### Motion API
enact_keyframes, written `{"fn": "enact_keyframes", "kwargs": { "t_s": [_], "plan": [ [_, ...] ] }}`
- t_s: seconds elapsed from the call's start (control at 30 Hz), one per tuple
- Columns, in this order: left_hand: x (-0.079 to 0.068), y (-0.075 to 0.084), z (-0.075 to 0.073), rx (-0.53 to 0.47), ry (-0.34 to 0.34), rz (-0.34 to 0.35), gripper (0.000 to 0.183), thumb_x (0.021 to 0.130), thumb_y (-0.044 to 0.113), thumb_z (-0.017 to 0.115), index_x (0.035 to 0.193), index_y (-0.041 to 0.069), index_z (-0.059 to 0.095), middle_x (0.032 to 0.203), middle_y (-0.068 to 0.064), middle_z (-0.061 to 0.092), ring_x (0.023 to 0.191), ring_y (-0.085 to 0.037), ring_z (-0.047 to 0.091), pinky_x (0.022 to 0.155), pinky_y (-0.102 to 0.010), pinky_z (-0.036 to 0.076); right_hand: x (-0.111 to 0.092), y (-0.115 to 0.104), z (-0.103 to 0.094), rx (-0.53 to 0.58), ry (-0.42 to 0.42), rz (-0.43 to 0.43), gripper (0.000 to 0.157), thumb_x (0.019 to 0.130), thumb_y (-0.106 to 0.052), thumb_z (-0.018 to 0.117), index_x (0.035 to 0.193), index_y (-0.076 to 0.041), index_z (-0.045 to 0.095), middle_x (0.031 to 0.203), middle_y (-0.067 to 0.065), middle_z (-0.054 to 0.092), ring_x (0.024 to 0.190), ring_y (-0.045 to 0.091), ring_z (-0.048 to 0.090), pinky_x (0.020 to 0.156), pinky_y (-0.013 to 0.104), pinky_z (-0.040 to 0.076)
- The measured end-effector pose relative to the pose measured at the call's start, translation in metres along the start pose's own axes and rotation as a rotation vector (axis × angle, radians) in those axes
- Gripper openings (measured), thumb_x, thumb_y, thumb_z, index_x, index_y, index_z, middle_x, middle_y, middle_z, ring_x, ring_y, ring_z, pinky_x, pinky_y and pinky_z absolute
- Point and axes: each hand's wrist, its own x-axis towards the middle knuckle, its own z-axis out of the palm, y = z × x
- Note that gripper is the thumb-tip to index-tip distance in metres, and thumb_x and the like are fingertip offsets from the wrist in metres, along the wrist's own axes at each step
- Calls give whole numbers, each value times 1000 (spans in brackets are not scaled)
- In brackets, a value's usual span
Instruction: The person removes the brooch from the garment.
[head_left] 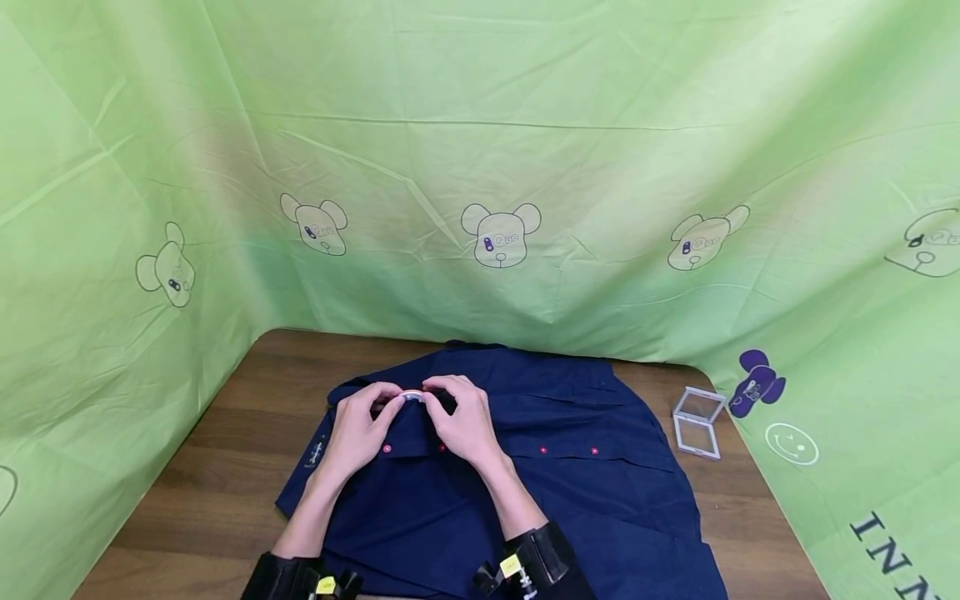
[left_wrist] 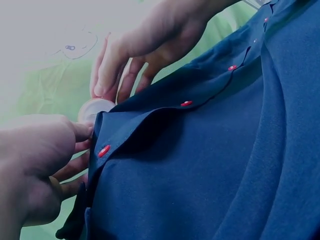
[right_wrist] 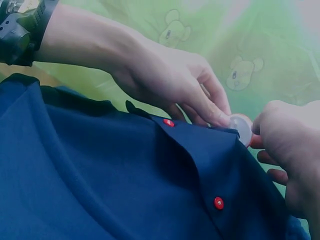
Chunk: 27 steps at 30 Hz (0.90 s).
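Note:
A navy shirt [head_left: 585,500] with red buttons lies spread on the table. At its raised fabric edge, both hands pinch a small round badge [right_wrist: 242,129], white with a reddish-orange rim. My left hand [head_left: 358,432] holds the badge's left side between thumb and fingers, along with some cloth. On the opposite side, my right hand [head_left: 467,423] grips the rim with thumb and forefinger. The left wrist view shows the badge [left_wrist: 95,109] standing on edge behind the fabric fold, partly covered by cloth and fingertips. Any fastening on its back cannot be made out.
An opened clear square case [head_left: 697,423] lies at the table's right side. The brown wooden table [head_left: 217,450] shows left of the shirt. A green curtain [head_left: 420,167] printed with bear heads closes off the back and sides.

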Motion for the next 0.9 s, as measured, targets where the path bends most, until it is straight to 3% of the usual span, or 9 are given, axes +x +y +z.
{"fn": "enact_keyframes", "kwargs": {
  "t_s": [0.33,0.63,0.9],
  "plan": [
    [2,7,-2,86,33,125,4,93,9,77,97,9,76,92,-1,72,83,-18,68,71,-39,53,2,-9,-3,-172,-50,-180,16,90,-16,77,103,-6,80,103,0,76,104,16,63,87,38,51],
    [2,17,-6,178,20,186,7,93,14,77,99,10,77,97,-1,73,90,-20,65,77,-43,53,2,-13,-7,-349,-100,-261,17,94,-22,76,105,-10,79,101,-2,76,100,16,64,85,36,50],
    [3,24,-10,255,13,254,5,94,13,75,98,10,77,95,-2,72,90,-21,64,82,-46,51,3,-15,-8,-348,-76,-305,14,95,-20,74,103,-10,79,98,-2,75,98,17,64,84,35,50]
  ]
}}
